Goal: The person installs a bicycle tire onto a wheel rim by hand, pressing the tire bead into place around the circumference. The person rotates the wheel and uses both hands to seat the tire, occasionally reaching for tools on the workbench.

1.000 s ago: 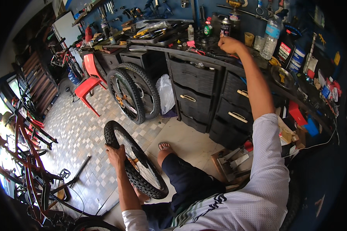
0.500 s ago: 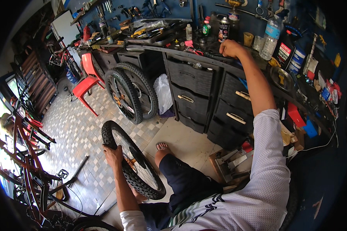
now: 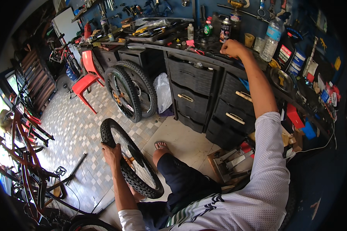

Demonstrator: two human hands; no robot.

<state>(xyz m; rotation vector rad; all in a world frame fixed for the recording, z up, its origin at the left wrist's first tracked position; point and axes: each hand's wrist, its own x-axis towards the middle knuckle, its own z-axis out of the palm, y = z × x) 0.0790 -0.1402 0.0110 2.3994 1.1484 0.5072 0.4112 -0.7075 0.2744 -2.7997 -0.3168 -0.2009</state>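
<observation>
My left hand (image 3: 111,153) grips the knobby black tyre (image 3: 142,184) of a spoked bicycle wheel with an orange hub (image 3: 129,159), held tilted beside my legs. My right arm reaches up to the cluttered workbench (image 3: 169,49), where my right hand (image 3: 232,48) is closed, fingers curled over the bench top; what they hold, if anything, is hidden. Just behind it stands a black spray can (image 3: 224,30), with a tan cup (image 3: 248,40) and a water bottle (image 3: 271,40) to its right and red-handled pliers (image 3: 197,51) to its left.
Two loose wheels (image 3: 119,92) lean on the bench beside a plastic bag (image 3: 162,92) and black drawers (image 3: 187,77). A red chair (image 3: 81,84) stands farther left on the tiled floor (image 3: 73,123). Bike frames (image 3: 23,161) crowd the left. A metal stand (image 3: 229,163) sits below the drawers.
My left hand and the wheel have shifted slightly leftward. My right hand has moved a little down and right over the bench edge, its fingers still curled.
</observation>
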